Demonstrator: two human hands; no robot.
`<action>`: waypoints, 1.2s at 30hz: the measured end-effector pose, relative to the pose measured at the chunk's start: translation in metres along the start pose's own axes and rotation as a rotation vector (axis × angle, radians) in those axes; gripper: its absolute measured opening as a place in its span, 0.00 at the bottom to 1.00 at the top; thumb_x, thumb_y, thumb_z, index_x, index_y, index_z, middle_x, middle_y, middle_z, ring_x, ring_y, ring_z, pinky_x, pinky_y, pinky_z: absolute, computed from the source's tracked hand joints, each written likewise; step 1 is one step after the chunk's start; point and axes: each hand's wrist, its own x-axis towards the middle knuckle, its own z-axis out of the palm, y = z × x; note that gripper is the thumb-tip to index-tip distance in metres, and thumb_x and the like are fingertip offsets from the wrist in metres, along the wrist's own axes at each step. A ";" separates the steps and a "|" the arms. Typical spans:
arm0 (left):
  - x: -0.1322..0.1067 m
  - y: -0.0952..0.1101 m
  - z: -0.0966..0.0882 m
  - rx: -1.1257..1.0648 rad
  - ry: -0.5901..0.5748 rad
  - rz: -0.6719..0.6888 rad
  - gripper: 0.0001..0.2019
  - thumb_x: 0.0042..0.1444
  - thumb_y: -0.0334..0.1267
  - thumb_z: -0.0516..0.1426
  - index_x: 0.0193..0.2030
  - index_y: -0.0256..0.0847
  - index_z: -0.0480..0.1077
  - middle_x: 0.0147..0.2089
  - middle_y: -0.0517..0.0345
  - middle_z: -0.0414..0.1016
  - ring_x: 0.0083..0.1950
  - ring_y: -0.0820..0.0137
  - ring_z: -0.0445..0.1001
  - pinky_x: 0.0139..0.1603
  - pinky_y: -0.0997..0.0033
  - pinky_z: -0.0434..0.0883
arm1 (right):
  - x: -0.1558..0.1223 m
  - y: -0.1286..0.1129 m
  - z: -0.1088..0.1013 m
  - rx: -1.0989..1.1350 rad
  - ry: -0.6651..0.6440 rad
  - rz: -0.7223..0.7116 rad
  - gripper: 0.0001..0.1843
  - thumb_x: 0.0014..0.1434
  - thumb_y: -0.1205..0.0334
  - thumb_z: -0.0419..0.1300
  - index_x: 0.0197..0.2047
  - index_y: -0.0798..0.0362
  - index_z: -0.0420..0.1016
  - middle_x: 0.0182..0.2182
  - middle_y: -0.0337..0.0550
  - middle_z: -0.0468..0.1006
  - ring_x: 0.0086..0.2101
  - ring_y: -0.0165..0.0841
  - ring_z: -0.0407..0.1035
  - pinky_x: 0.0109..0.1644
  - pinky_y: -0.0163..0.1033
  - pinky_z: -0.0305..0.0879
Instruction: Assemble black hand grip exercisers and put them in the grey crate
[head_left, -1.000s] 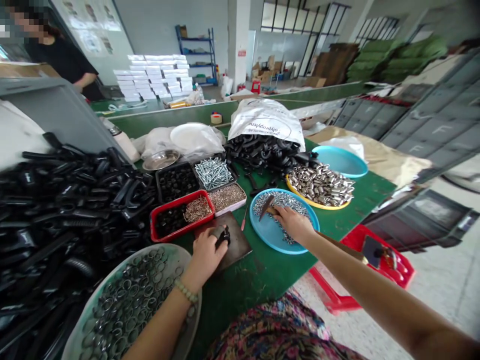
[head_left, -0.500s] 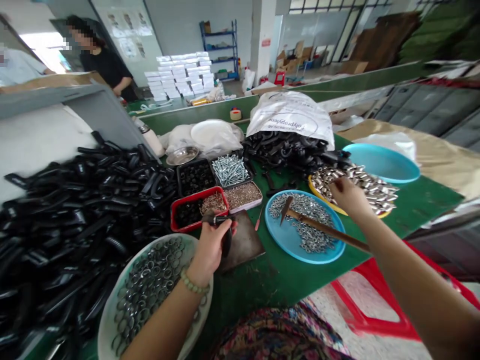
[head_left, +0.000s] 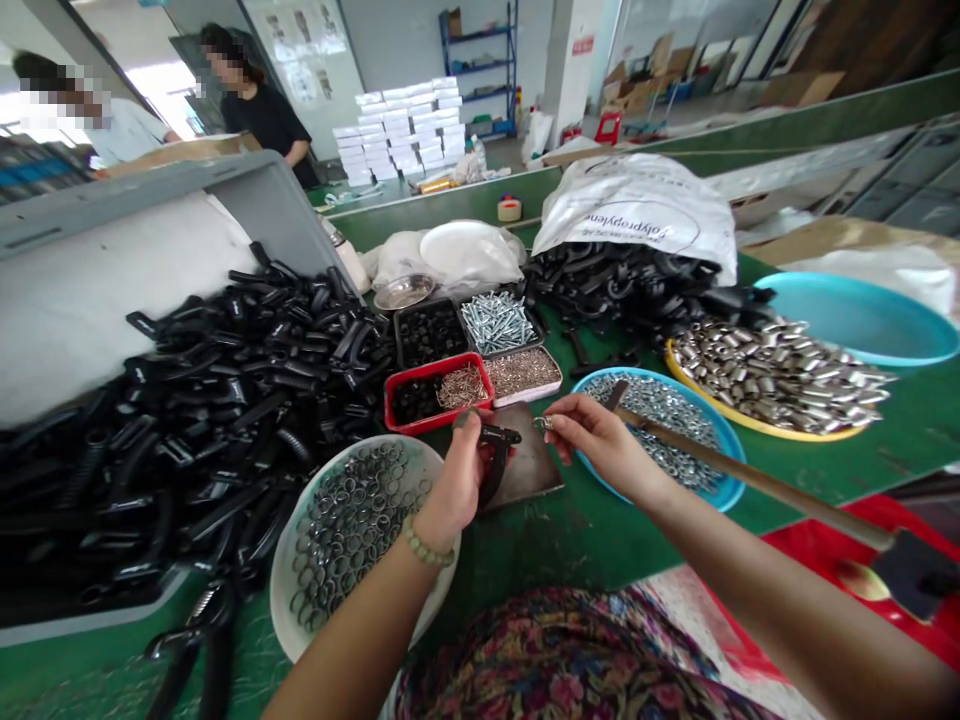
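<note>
My left hand [head_left: 456,488] is closed round a black curved plastic handle [head_left: 496,450], its narrow end pointing right. Pinched in the fingertips of my right hand [head_left: 604,442] is a small shiny metal piece [head_left: 544,423], a short gap from that end. Below both hands lies a flat metal plate [head_left: 536,485]. A hammer [head_left: 701,450] rests across the blue tray [head_left: 731,490] of small metal parts, partly behind my right hand. Close to my left wrist stands a pale bowl [head_left: 283,585] of metal rings.
Black handles [head_left: 300,370] heap up at left by a grey crate [head_left: 289,205]. A red tray [head_left: 442,424], a tray of screws [head_left: 499,322] and a yellow tray [head_left: 787,432] of metal sleeves stand beyond. Behind are a white sack [head_left: 637,205] and two people.
My right hand has come from the yellow tray to the handle's end, bringing a small metal piece. My left hand still holds the handle. The view has shifted.
</note>
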 end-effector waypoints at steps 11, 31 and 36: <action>-0.003 -0.004 -0.006 0.614 -0.016 0.358 0.31 0.48 0.33 0.64 0.59 0.45 0.58 0.54 0.52 0.70 0.54 0.63 0.71 0.58 0.59 0.65 | 0.024 0.006 0.021 -0.337 -0.159 -0.122 0.10 0.61 0.56 0.55 0.36 0.54 0.69 0.28 0.37 0.71 0.30 0.29 0.64 0.33 0.34 0.59; -0.002 0.041 0.008 0.630 -0.186 0.160 0.11 0.49 0.40 0.61 0.38 0.36 0.74 0.36 0.54 0.75 0.39 0.66 0.72 0.44 0.68 0.68 | 0.159 0.027 -0.089 -0.774 0.487 0.286 0.19 0.50 0.65 0.62 0.45 0.61 0.66 0.44 0.63 0.74 0.51 0.49 0.65 0.52 0.52 0.60; -0.013 0.055 0.002 1.102 -0.092 0.568 0.07 0.55 0.40 0.56 0.34 0.39 0.70 0.40 0.52 0.71 0.43 0.64 0.69 0.47 0.64 0.65 | 0.166 0.035 -0.096 -0.568 0.562 0.262 0.16 0.46 0.66 0.59 0.40 0.62 0.67 0.34 0.57 0.75 0.40 0.45 0.71 0.43 0.46 0.67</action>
